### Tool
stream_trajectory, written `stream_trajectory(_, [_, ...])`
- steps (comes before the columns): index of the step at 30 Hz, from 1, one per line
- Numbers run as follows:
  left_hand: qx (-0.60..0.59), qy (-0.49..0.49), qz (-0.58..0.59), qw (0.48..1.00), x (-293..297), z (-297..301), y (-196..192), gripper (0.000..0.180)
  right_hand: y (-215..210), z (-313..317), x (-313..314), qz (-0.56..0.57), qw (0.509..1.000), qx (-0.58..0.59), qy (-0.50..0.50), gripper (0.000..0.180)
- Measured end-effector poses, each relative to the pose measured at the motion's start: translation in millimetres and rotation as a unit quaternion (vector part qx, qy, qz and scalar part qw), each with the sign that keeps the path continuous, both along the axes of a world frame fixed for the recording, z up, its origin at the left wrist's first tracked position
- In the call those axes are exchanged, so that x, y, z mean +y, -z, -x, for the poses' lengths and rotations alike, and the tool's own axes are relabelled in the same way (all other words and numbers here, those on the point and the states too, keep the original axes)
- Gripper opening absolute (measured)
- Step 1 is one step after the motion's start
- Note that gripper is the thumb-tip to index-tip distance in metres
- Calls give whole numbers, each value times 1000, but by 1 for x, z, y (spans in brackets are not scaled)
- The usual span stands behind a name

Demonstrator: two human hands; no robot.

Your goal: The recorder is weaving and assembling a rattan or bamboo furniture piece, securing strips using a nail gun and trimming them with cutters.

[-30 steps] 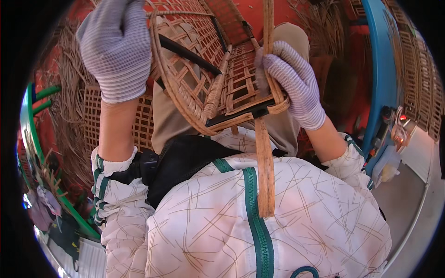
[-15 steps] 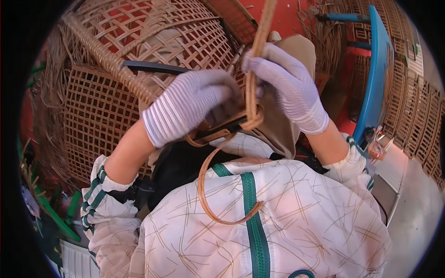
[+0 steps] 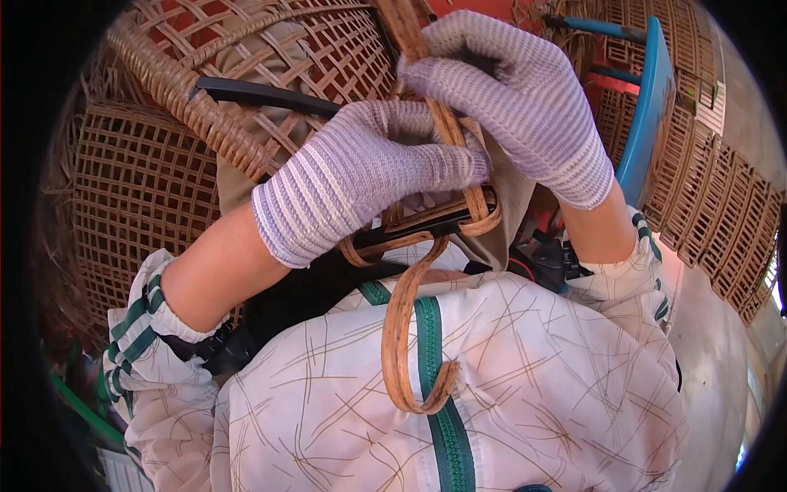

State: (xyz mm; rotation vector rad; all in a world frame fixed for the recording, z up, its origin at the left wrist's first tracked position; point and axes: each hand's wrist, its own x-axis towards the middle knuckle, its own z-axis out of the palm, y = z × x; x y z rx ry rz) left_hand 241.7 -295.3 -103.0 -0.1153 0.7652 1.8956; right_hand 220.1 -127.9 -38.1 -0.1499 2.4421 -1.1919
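Observation:
A woven rattan basket point(image 3: 332, 53) with a thick wrapped rim point(image 3: 197, 102) lies before me, and a black bar point(image 3: 262, 96) extends from that rim behind my left hand. Both hands wear striped knit gloves. My left hand point(image 3: 352, 176) closes thumb and fingers round a flat rattan strip point(image 3: 447, 123). Higher up, my right hand point(image 3: 525, 102) pinches the same strip. The strip loops round a dark bar point(image 3: 434, 223) just below my hands. A loose curled rattan end point(image 3: 399, 328) hangs from there over my jacket. Part of the bar is hidden by my left hand.
Another open-weave basket point(image 3: 135, 184) stands at the left beside loose fibres. To the right are a blue stool-like frame point(image 3: 643, 107) and several woven lattice pieces point(image 3: 713, 205). A green bar point(image 3: 88, 410) shows at the lower left.
My left hand has moved right and taken hold of the strip. The strip now leans to the left at its top, and my right hand has moved slightly up and right.

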Motion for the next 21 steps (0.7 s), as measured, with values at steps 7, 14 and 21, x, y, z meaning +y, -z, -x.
stream_trajectory(7, [119, 93, 174, 973, 3, 6, 0, 25, 1, 1, -5, -38, 986, -26, 163, 20])
stream_trajectory(14, [195, 80, 178, 961, 5, 5, 2, 22, -4, -41, 37, -49, 987, -19, 153, 16])
stream_trajectory(21, [197, -18, 182, 963, 7, 2, -3, 27, -11, -80, 38, -23, 979, -65, 190, 17])
